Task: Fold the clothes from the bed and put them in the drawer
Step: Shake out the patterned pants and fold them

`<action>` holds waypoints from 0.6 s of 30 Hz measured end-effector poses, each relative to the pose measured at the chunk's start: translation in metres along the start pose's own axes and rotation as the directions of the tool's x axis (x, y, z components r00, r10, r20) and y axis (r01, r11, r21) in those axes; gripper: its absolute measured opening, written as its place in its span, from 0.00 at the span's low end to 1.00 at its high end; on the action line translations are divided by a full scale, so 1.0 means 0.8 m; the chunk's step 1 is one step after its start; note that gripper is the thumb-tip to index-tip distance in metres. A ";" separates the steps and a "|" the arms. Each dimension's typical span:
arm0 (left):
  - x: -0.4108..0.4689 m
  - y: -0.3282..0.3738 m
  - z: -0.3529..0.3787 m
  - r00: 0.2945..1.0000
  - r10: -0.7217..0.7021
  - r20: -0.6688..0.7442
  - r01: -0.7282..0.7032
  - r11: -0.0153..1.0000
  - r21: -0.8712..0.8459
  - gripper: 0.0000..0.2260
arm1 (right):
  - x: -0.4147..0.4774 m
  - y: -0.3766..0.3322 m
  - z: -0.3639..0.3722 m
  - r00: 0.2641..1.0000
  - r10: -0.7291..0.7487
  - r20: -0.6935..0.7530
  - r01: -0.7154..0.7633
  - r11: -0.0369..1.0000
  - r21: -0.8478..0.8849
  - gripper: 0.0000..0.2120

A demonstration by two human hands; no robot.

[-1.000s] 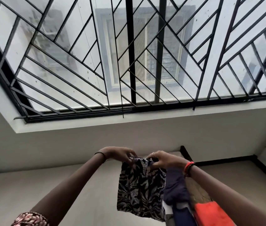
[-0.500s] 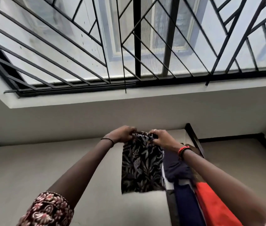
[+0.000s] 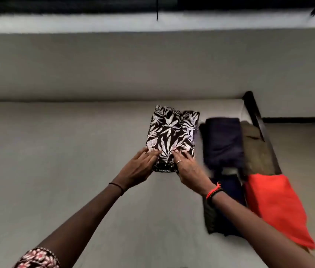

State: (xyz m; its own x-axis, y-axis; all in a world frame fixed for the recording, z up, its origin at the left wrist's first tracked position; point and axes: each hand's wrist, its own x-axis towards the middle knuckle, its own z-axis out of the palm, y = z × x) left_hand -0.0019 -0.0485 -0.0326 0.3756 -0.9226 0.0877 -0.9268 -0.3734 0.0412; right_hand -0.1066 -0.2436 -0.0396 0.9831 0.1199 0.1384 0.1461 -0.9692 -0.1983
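Note:
A black-and-white leaf-print garment (image 3: 172, 134) lies folded flat on the pale bed sheet (image 3: 65, 161). My left hand (image 3: 139, 168) rests on its near left corner with fingers straight. My right hand (image 3: 189, 168), with a ring on one finger, lies on its near right corner, fingers extended over the cloth. To the right lie a folded dark navy garment (image 3: 223, 142), an olive-brown one (image 3: 255, 151), an orange-red one (image 3: 274, 206), and another dark piece (image 3: 224, 213) partly under my right forearm.
The dark bed frame (image 3: 253, 107) runs along the right side of the mattress. A pale wall (image 3: 133, 64) rises behind the bed, with a window ledge (image 3: 152, 22) at the top. The floor (image 3: 307, 142) shows to the right.
The leaf-print garment hung in the air from both hands pinching its top edge; now it lies folded on the bed under both flat hands. The view has tilted down from the window.

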 end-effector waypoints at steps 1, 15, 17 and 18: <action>-0.022 0.013 0.032 0.998 0.000 0.068 0.001 1.000 -0.009 0.22 | -0.023 -0.008 0.036 0.999 -0.011 0.043 0.011 1.000 -0.009 0.33; -0.283 0.223 0.187 0.913 0.071 0.403 0.111 0.905 -0.411 0.28 | -0.326 -0.160 0.201 0.861 0.012 0.508 -0.159 0.956 0.247 0.40; -0.283 0.213 0.179 0.924 0.006 0.383 0.188 0.864 -0.467 0.24 | -0.320 -0.156 0.184 0.855 0.090 0.511 -0.287 0.903 0.321 0.40; -0.276 0.204 0.174 0.925 -0.028 0.378 0.242 0.811 -0.532 0.22 | -0.312 -0.148 0.174 0.854 0.129 0.503 -0.353 0.855 0.380 0.36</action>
State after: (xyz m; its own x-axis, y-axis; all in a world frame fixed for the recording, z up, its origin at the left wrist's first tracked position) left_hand -0.2366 0.0814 -0.1837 0.3716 -0.8798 -0.2964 -0.6583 -0.4748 0.5841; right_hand -0.3543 -0.1285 -0.1858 0.9144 0.0857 -0.3957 -0.1801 -0.7892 -0.5871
